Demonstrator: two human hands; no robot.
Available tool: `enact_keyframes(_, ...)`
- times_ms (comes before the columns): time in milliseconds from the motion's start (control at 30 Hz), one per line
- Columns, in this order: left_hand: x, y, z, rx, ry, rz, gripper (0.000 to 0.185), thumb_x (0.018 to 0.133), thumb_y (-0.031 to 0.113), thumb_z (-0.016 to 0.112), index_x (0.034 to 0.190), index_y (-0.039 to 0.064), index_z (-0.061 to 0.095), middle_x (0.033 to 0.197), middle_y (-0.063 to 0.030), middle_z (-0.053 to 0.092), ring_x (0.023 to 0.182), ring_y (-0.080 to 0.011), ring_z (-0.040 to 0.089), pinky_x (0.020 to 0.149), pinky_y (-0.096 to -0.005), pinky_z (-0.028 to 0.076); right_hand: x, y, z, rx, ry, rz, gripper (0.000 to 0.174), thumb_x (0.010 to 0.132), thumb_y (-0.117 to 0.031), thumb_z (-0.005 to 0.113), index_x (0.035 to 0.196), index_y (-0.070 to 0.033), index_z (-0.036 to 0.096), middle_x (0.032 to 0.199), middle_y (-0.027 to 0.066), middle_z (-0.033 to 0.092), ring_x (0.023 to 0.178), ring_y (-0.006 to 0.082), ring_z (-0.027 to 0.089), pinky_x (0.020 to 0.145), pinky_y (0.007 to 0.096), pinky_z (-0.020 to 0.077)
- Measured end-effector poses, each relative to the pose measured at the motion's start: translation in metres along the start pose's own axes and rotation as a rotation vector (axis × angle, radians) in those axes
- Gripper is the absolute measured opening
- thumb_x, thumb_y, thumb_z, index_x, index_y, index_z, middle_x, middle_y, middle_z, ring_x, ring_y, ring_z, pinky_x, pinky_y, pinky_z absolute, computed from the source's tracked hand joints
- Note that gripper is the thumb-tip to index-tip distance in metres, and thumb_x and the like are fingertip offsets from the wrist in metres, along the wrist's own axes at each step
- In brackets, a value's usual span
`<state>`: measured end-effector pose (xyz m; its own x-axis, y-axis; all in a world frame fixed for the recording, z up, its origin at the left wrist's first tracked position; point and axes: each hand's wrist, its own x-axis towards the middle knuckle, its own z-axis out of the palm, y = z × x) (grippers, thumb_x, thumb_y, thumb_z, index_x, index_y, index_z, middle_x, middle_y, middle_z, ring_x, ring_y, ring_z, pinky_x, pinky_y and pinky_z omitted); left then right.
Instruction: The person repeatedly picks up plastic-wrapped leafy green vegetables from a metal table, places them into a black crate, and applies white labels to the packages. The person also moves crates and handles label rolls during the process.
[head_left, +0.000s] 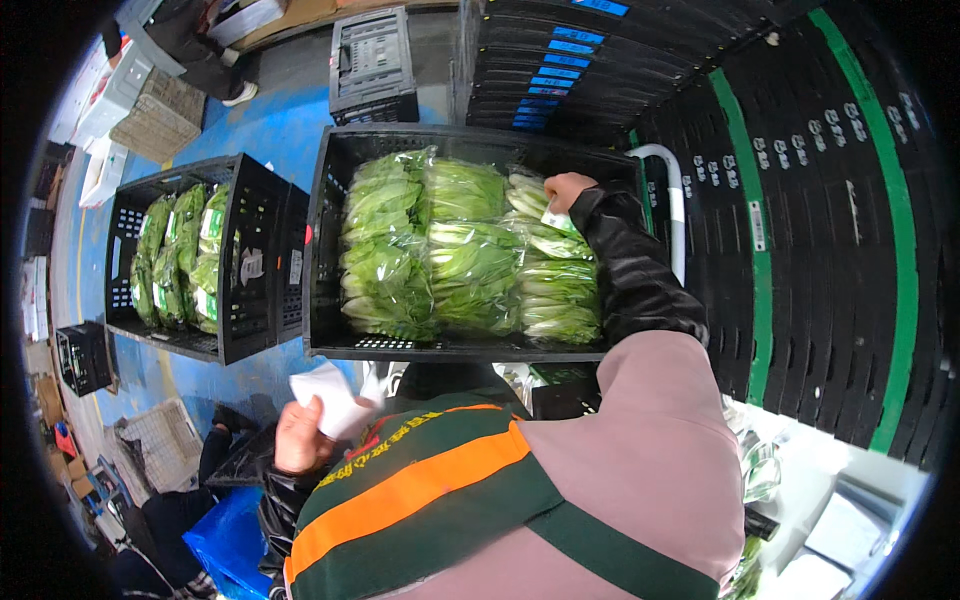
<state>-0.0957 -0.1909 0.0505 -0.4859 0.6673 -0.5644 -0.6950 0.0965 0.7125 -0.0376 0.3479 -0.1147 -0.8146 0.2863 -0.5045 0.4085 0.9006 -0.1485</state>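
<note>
A black plastic crate (465, 351) stands before me with several clear bags of leafy greens (476, 259) laid in it side by side. My right hand (570, 190), fingers curled, is at the crate's far right over a bag of pale-stemmed greens (526, 196). A white and green label (558, 220) shows just below those fingers; whether they grip it, the bag or nothing is hidden. Left of my body, near the crate's front edge, my left hand (300, 439) holds a folded strip of white paper (330, 396).
To the left, another black crate (259, 255) holds labelled bags of greens (180, 251). Tall stacks of black crates (810, 225) rise on the right, beside a white metal handle (671, 187). A grey folding crate (371, 60) lies beyond. Other people's legs (199, 60) appear at upper left and lower left.
</note>
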Motion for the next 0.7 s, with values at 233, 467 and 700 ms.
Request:
enact_keyframes(233, -0.003, -0.028, 0.004, 0.355, -0.298, -0.194, 0.038, 0.089, 0.016, 0.051, 0.123, -0.002, 0.05, 0.119, -0.0093, 0.054, 0.113, -0.0171, 0.049, 0.096, -0.0306, 0.036, -0.043, -0.089, -0.011, 0.065, 0.734, -0.158, 0.027, 0.078, -0.009, 0.063, 0.105, -0.004, 0.059, 0.096, 0.014, 0.063, 0.089, 0.0325, 0.061, 0.079, 0.04, 0.0486)
enact_keyframes(467, 0.021, -0.056, -0.011, -0.318, 0.109, 0.038, 0.031, 0.095, 0.019, 0.05, 0.12, 0.001, 0.051, 0.113, -0.0074, 0.059, 0.101, -0.0189, 0.057, 0.087, -0.0336, 0.046, -0.142, -0.3, 0.011, 0.807, 0.14, -0.995, 0.029, 0.078, -0.011, 0.064, 0.104, -0.003, 0.058, 0.09, 0.0138, 0.058, 0.082, 0.0321, 0.059, 0.072, 0.0355, 0.0483)
enact_keyframes(700, 0.026, -0.055, -0.018, -0.354, 0.11, -0.027, 0.03, 0.095, 0.02, 0.048, 0.116, -0.001, 0.053, 0.111, -0.0096, 0.06, 0.1, -0.0211, 0.058, 0.088, -0.0352, 0.045, -0.164, -0.323, 0.024, 0.459, 0.734, -1.044, 0.012, 0.072, -0.009, 0.059, 0.084, -0.007, 0.058, 0.074, 0.0051, 0.051, 0.068, 0.0231, 0.055, 0.058, 0.0321, 0.0445)
